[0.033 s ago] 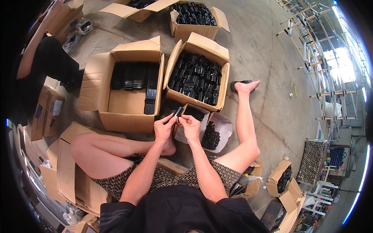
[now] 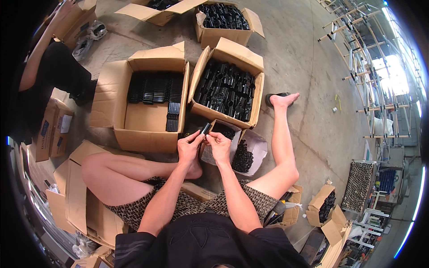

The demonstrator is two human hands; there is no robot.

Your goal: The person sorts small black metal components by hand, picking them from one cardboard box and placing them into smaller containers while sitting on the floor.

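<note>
Between my hands is a short black tube-shaped piece [image 2: 206,128], tilted with its upper end to the right. My left hand [image 2: 189,145] is closed on it, thumb and fingers pinching its lower part. My right hand [image 2: 219,145] is closed in a pinch right beside the piece's lower end; whatever lies between those fingertips is too small to make out. Just beyond and under my right hand, a small box [image 2: 210,156] holds small black parts. To its right stands a white-lined box [image 2: 260,157] with a heap of small black pieces [image 2: 242,157].
Ahead are an open carton [image 2: 149,139] with rows of black pieces and another [image 2: 223,117] full of glossy black parts. More cartons [image 2: 225,36] stand farther off. A person [image 2: 62,67] sits at the left. Flattened cardboard [image 2: 76,192] lies by my left leg; metal frames [image 2: 357,67] rise at right.
</note>
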